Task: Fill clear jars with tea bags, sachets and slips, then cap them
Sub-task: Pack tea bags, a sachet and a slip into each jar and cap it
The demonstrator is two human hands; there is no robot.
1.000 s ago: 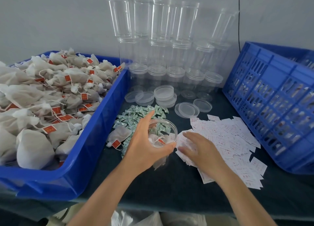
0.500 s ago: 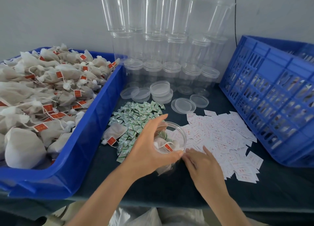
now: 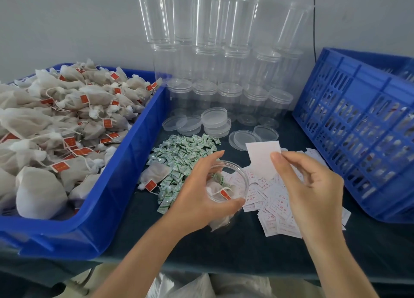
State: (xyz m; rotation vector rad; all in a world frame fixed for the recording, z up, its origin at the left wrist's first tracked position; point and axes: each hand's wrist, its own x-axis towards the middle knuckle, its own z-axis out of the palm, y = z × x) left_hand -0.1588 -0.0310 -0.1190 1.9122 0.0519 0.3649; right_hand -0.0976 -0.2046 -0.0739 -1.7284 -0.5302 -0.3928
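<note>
My left hand (image 3: 197, 199) grips a clear open jar (image 3: 235, 174) near the table's front; inside lie tea bags with a red tag and a green sachet. My right hand (image 3: 311, 185) pinches a white paper slip (image 3: 262, 156) and holds it raised just right of the jar's mouth, blank side toward me. Below it spreads a pile of white slips with red print (image 3: 275, 210). A heap of green sachets (image 3: 183, 154) lies left of the jar, with one loose tea bag (image 3: 154, 174) beside it. Clear lids (image 3: 215, 123) sit behind the sachets.
A blue tub (image 3: 125, 163) heaped with tea bags (image 3: 67, 123) fills the left. Stacked empty clear jars (image 3: 208, 51) stand at the back wall. A blue slatted crate (image 3: 358, 123) leans at the right. The dark table (image 3: 246, 250) ends close in front.
My right hand picked a slip from the pile and lifted it beside the jar's mouth. My left hand kept hold of the jar.
</note>
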